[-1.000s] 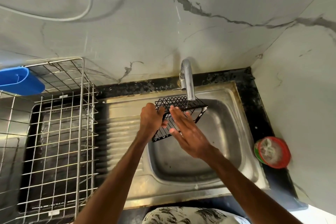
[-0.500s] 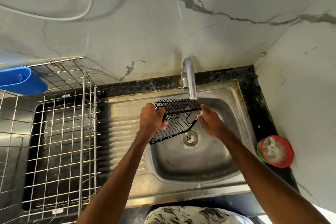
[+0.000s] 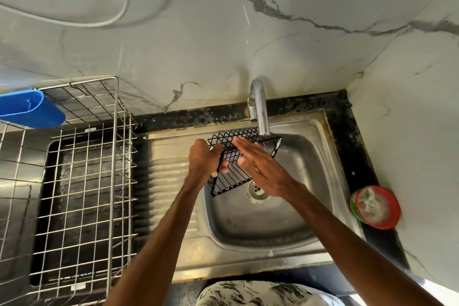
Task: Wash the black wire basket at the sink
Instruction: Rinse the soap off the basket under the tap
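The black wire basket [image 3: 231, 176] hangs tilted over the steel sink [image 3: 310, 206], its far end right under the chrome tap [image 3: 260, 112]. My left hand [image 3: 203, 159] grips the basket's left rim, fingers curled through the wires. My right hand [image 3: 263, 169] lies flat with straight fingers across the inside of the basket, covering its middle. The drain [image 3: 258, 190] shows just below the basket's lower edge. I cannot make out running water.
A metal wire dish rack [image 3: 82, 181] stands on the left over the drainboard, with a blue plastic holder [image 3: 29, 109] at its far corner. A red and green tub of dish soap [image 3: 376, 207] sits on the black counter at the right. The marble wall rises behind the tap.
My right hand has come back from the basket's right end and now lies flat across its inside. My left hand has kept its grip on the left rim.
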A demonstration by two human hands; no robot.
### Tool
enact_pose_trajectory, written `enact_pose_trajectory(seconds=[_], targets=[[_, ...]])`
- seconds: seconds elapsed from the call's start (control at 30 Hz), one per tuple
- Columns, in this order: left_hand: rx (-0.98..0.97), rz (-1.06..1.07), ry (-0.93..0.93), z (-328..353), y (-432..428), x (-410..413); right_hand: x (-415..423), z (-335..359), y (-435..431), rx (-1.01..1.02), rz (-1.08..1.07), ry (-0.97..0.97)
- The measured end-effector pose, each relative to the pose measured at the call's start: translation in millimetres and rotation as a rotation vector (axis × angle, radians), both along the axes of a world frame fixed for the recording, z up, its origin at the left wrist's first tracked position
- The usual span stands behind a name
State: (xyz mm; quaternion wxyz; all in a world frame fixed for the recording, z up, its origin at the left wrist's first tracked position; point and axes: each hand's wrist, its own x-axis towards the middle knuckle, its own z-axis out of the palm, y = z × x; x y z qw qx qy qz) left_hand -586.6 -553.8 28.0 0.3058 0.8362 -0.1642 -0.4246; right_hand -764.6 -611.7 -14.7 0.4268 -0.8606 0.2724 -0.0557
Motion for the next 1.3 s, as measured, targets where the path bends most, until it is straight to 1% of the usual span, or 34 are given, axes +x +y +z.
enact_pose_trajectory(seconds=[0.1,0.17,0.2,0.27,0.3,0.33,0.37,0.4,0.43,0.47,0.5,0.53,0.6,0.67,0.83,0.9,0.93,1.0,1.1,1.17,1.2,1.3], targets=[[0.005,0.050,0.061,-3.3,0.4,1.4,-13.1,-26.1,-26.9,0.042,-0.178,0.084],[0.000,0.066,0.085,-4.1,3.1,0.5,-21.8,-31.9,-45.5,0.068,-0.281,0.114],[-0.002,0.059,0.091,-4.5,4.7,-0.4,-27.4,-36.0,-53.4,0.065,-0.296,0.130],[0.006,0.042,0.100,-5.7,7.8,-1.3,-44.3,-48.6,-61.5,0.063,-0.327,0.092],[0.014,0.035,0.101,-6.2,9.5,-1.6,-54.9,-61.0,-68.1,0.048,-0.252,0.116],[0.022,0.028,0.098,-6.3,11.4,-1.9,-62.8,-70.9,-75.7,-0.064,-0.195,0.096],[0.026,0.023,0.091,-6.1,13.0,-2.2,-66.7,-76.2,-78.1,-0.142,-0.194,0.083],[0.031,0.017,0.080,-5.6,14.3,-2.9,-64.9,-75.9,-75.3,-0.033,-0.219,0.113],[0.032,0.007,0.067,-4.8,15.2,-3.4,-56.8,-66.9,-68.3,0.162,-0.268,0.162],[0.032,-0.009,0.055,-3.9,15.2,-4.1,-45.3,-53.5,-60.8,0.139,-0.316,0.237],[0.031,-0.028,0.045,-2.9,14.8,-5.0,-35.4,-52.3,-57.1,0.043,-0.317,0.305],[0.032,-0.047,0.036,-2.3,13.5,-5.9,-24.4,-48.5,-51.1,0.079,-0.261,0.288],[0.037,-0.085,0.015,-0.6,10.8,-6.9,-0.3,-30.0,-29.8,0.072,-0.141,0.252],[0.035,-0.116,-0.006,1.0,8.9,-6.7,14.9,-18.9,-19.7,0.108,-0.061,0.197],[0.011,-0.151,-0.032,3.6,11.9,-4.5,20.7,-12.6,-37.5,0.290,-0.046,0.119],[0.005,-0.152,-0.036,2.6,12.6,-4.4,15.0,-21.2,-48.8,0.266,-0.054,0.148],[0.004,-0.149,-0.034,2.1,13.1,-4.4,10.2,-26.8,-53.3,0.244,-0.079,0.163],[0.001,-0.131,-0.009,1.2,14.5,-3.5,-3.9,-34.5,-62.8,0.276,-0.197,0.214],[0.020,-0.117,0.024,0.3,17.8,-1.8,-29.2,-35.7,-75.0,0.446,-0.378,0.361],[0.031,-0.104,0.035,-1.2,19.2,-1.7,-42.1,-41.3,-79.4,0.507,-0.460,0.401],[0.029,-0.101,0.035,-2.2,19.7,-1.8,-45.4,-46.2,-79.6,0.517,-0.507,0.368],[0.015,-0.085,0.042,-2.5,20.2,-1.2,-54.7,-87.3,-84.6,0.532,-0.657,0.137]])
